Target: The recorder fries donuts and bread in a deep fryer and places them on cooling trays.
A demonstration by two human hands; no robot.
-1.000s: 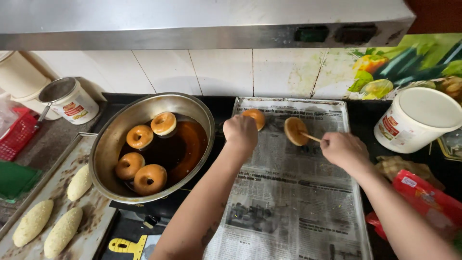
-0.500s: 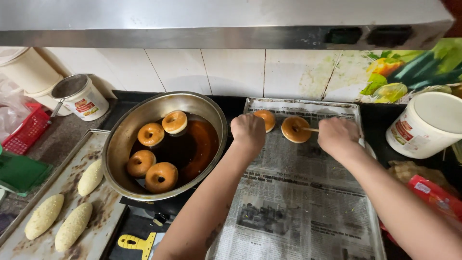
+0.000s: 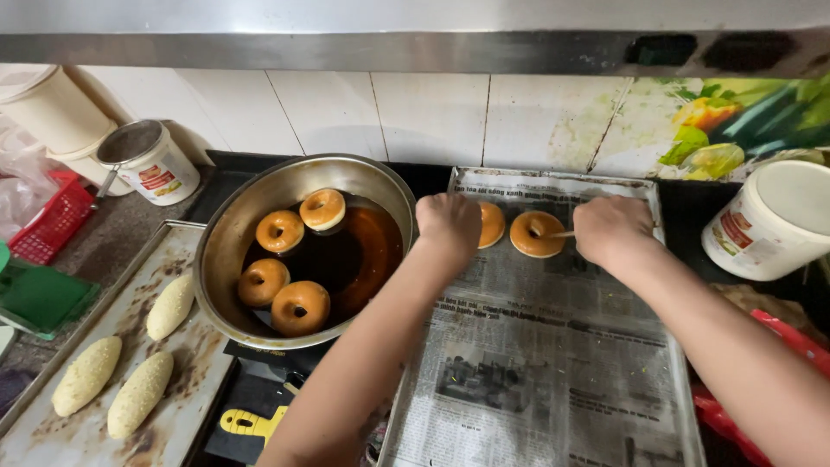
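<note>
Head view shows the right hand with fingers closed around a thin wooden stick, its tip in the hole of a fried doughnut lying on the newspaper-lined tray. Left hand is fisted over a second doughnut just beside it; whether it grips anything cannot be told. Four doughnuts float in the oil pan.

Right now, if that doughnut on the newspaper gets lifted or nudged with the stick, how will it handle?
The doughnut looks freshly fried, so it is probably soft and light, and likely to dent or tear where the stick in the right hand runs into its hole. Its surface looks oily, so it may slide on the newspaper. Lying flat, it is unlikely to roll.
</note>
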